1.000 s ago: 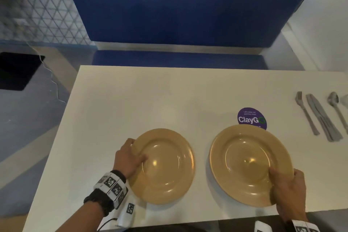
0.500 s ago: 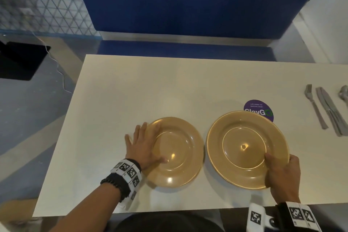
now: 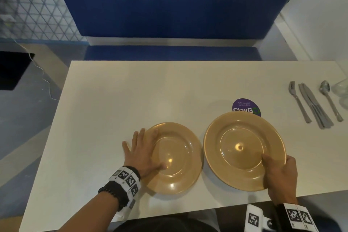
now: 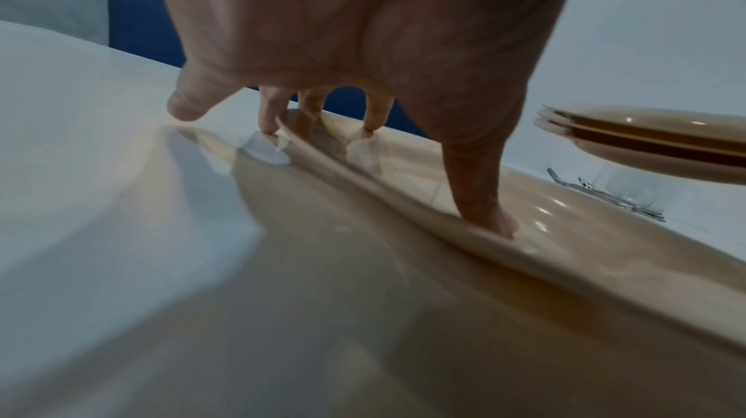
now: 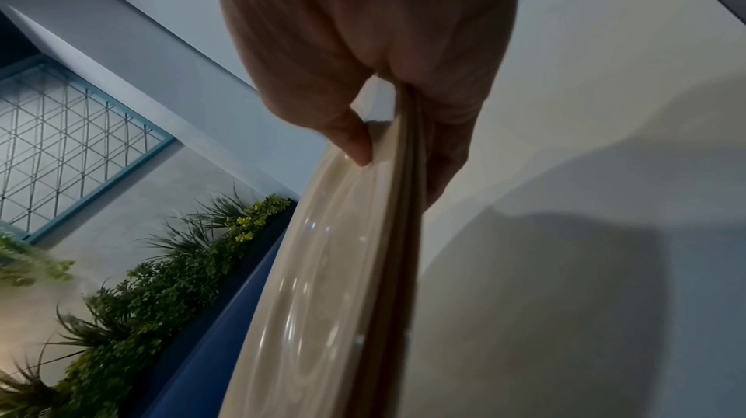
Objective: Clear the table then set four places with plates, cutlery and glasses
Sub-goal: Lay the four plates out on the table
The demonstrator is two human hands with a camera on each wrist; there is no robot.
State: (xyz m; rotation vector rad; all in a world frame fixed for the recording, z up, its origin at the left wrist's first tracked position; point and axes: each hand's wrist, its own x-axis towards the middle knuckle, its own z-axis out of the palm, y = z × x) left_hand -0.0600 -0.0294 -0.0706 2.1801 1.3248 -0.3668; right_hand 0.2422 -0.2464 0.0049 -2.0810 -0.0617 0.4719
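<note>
A tan plate (image 3: 177,158) lies flat on the white table (image 3: 113,109) near its front edge. My left hand (image 3: 148,149) rests on the plate's left rim with fingers straight and spread; the thumb (image 4: 480,195) presses inside the plate (image 4: 565,281) and some fingertips touch the table. My right hand (image 3: 278,173) grips a stack of tan plates (image 3: 243,149) at its near right rim, thumb (image 5: 351,141) on top and fingers beneath. The stack (image 4: 654,134) hangs a little above the table. The stack's (image 5: 343,265) edges show more than one plate.
At the table's right end lie a fork (image 3: 298,103), knives (image 3: 314,107) and a spoon (image 3: 329,101), with glasses (image 3: 340,90) at the frame edge. A purple sticker (image 3: 244,105) peeks out behind the stack. A blue bench (image 3: 169,5) faces me across the table.
My left hand has let go of the left plate's rim and now lies flat on it with fingers spread. The right hand keeps holding the stack.
</note>
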